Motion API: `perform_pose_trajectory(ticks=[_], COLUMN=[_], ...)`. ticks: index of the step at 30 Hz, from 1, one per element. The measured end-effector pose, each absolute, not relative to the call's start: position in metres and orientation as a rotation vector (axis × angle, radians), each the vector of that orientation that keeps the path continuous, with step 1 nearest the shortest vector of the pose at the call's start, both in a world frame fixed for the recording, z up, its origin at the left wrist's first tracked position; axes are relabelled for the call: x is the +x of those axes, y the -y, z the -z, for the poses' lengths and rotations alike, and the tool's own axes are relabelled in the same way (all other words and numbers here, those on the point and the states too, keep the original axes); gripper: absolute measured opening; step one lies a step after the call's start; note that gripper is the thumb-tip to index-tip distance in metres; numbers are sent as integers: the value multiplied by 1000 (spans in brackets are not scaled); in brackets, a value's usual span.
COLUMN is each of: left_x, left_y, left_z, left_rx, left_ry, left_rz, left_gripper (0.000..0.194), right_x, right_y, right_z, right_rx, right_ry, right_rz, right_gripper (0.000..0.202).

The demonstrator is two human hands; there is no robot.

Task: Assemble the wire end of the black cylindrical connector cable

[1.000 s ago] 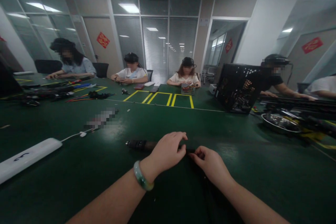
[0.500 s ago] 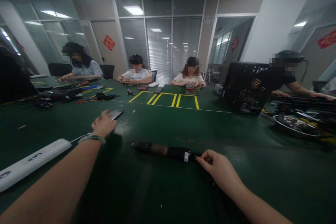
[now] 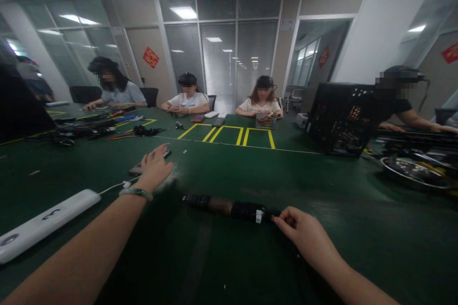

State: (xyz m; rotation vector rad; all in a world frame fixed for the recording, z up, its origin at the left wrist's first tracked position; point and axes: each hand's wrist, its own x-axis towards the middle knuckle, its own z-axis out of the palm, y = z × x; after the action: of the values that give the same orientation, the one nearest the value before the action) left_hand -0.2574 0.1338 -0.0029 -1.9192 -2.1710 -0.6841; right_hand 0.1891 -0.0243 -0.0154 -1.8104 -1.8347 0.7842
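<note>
A dark cylindrical electric screwdriver [image 3: 220,206] lies on the green table [image 3: 250,257], its metal tip towards the left and a white label near its rear end. At that rear end, my right hand [image 3: 298,226] pinches the black cord in closed fingertips. My left hand [image 3: 154,167] reaches out with extended fingers over a phone [image 3: 136,169], covering its middle; whether the fingers touch it I cannot tell. A white cable [image 3: 112,186] passes close to my left wrist, which wears a bracelet.
A long white device [image 3: 50,221] lies at the left. Tangled black cables [image 3: 75,128] are farther back. To the right stand a black computer case [image 3: 338,119] and a metal bowl [image 3: 415,171] of small parts. Several people sit or work around the table.
My left hand has shifted slightly right across the phone, uncovering its near-left end, and its fingers have straightened. My right hand keeps its pinch on the cord. The view has shifted slightly.
</note>
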Motion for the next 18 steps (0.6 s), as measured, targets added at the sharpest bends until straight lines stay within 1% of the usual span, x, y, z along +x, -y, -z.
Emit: perform_pose_trajectory(ticks=[4,7,9,13,16,18], left_x=[-166,-95,-60,-21,-11,-7], left_y=[-91,-45,-18,9,11,10], left_z=[-17,-19,-15,-1,1,0], left_rx=[-2255,-2617,-2786,-2912,-2881,-2873], left_ry=[1789,1451,1330,1313,1360,1331], left_rz=[798,782,756,757,790,765], left_gripper=[64,50,45,39,34,27], right_x=[189,189,189,188,188,187], right_y=[25,25,24,25,28,29], right_z=[14,15,17,22,23,22], right_rx=[-1814,-1797,-1775,-1736,-1729,-1723], right_ry=[1827,1837,1847,1844,1818,1811], right_rz=[-790,-747,-695,-620,-617,-617], right_gripper=[27,27,26,24,24,25])
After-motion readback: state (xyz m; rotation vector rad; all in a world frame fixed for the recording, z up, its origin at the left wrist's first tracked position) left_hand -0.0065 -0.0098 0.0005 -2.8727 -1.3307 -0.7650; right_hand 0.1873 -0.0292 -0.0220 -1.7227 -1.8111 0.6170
